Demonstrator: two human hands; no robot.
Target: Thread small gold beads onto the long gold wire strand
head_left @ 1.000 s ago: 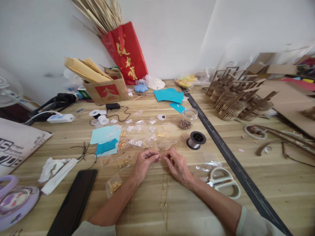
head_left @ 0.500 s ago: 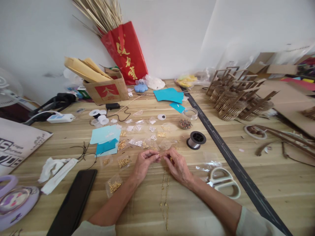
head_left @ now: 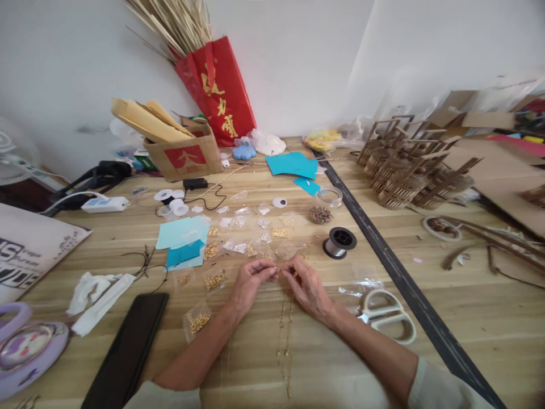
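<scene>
Across the wooden tabletop (head_left: 247, 363), the gold chain (head_left: 288, 353) stretches lengthwise toward me from my nearer right hand (head_left: 307, 288), whose fingers seem closed on its far end, just beside my left hand (head_left: 251, 285), pinched narrow on something too tiny to tell.

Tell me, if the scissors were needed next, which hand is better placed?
Probably the right hand: the scissors lie on its side, closer to it. The left hand would have to reach across. Both hands look pinched on something too small to tell, though.
</scene>
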